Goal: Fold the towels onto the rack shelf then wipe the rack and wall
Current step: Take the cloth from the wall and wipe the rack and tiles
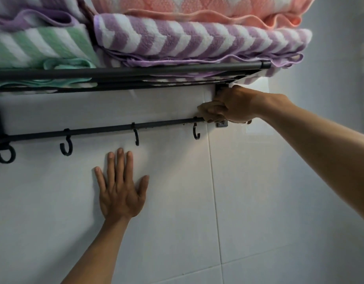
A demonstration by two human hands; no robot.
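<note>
Current step, as judged from the layout: wiping the rack, at the right end of the lower hook rail [99, 130]. The folded towels already sit on the rack shelf [123, 71]: a purple chevron towel [197, 41] under a pink towel [207, 9] on the right, a green striped towel [33, 46] on the left.

Procedure for this step:
1. Keep the cloth [207, 109] wrapped against the rail end and the wall bracket [221, 124], where dirt tends to collect.
2. Draw the cloth along the rail toward the left, lifting it over each of the 4 hooks, starting with the nearest hook [196, 133].
3. Avoid pushing upward into the shelf; the purple towel overhangs its right edge and could be dislodged.

Hand pose: the right hand [232, 107] reaches up and across from the right, forearm extended, knuckles toward the camera, its grip clenched around the pale cloth just below the shelf corner. The left hand [120, 185] lies flat on the tiled wall [279, 181] below the rail, fingers straight and slightly spread, grasping nothing; it appears to brace the body.
</note>
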